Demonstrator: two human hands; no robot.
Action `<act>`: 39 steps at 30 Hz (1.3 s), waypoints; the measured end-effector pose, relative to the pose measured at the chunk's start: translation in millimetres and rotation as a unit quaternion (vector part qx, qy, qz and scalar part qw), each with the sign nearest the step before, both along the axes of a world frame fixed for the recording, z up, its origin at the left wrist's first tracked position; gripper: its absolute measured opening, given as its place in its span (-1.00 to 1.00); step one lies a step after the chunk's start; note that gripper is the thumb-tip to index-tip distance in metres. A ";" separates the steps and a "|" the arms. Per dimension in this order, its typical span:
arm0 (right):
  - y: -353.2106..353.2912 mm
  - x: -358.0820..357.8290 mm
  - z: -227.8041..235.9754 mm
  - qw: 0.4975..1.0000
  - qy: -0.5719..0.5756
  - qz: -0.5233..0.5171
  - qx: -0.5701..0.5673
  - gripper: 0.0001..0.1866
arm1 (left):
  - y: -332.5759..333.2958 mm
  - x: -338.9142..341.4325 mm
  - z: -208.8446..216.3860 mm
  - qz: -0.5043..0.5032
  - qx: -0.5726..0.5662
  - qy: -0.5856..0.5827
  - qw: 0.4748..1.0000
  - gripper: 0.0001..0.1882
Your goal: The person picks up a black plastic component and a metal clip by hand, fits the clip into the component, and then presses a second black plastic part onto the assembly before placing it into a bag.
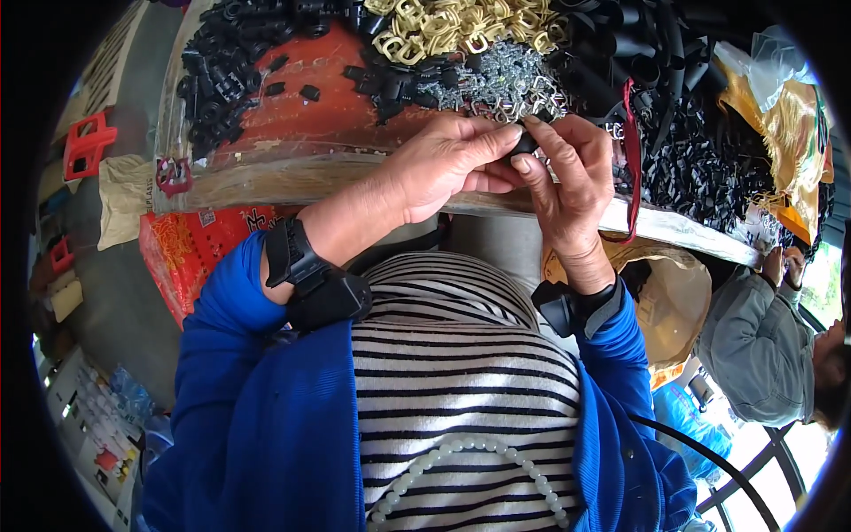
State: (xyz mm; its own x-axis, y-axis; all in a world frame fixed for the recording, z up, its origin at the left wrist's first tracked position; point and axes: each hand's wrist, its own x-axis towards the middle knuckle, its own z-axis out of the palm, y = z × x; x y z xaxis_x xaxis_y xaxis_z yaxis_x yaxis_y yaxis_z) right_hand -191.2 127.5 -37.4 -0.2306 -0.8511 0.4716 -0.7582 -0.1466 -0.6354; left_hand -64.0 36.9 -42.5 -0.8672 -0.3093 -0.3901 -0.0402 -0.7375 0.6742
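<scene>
Over the near edge of the workbench, my left hand (443, 164) and my right hand (574, 177) come together, fingertips touching. Between them is a small black part (523, 142), mostly covered by thumbs and fingers, so its exact kind is hidden. Both hands pinch it. Just beyond the fingertips lies a heap of small silver metal pieces (505, 80). Beside that heap, to the left, are small black plastic pieces (386, 89). Cream-gold loop-shaped pieces (470, 27) are piled farther back.
A pile of black plastic parts (217, 89) covers the bench's left end. Black curved pieces (629, 44) and many small black bits (687, 160) fill the right. A red cord (632, 168) hangs over the edge. Another person (753, 337) works at far right.
</scene>
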 end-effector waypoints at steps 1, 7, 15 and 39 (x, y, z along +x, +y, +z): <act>0.2 -0.2 0.5 1.000 -0.001 0.001 0.000 -0.66 | 0.2 0.2 0.2 0.001 0.000 -0.001 1.000 -0.72; 10.6 3.7 7.7 1.000 0.021 -0.010 -0.004 -0.66 | 9.6 5.4 8.5 -0.016 0.011 0.018 1.000 -0.71; 26.4 17.5 15.9 0.998 0.038 0.008 -0.047 -0.65 | 19.5 22.1 22.4 -0.008 -0.014 0.043 0.999 -0.75; -16.3 -70.3 19.9 0.989 -0.009 0.088 0.122 -0.62 | -45.8 -3.8 8.7 0.000 -0.067 -0.033 0.997 -0.73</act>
State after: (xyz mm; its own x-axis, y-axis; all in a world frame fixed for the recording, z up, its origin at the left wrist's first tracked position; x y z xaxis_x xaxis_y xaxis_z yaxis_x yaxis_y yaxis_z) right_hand -261.5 111.1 -17.5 -0.0756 -0.9665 0.2454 -0.7233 -0.1162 -0.6806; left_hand -67.8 -8.9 -33.8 -0.8416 -0.3619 -0.4010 -0.0877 -0.6411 0.7625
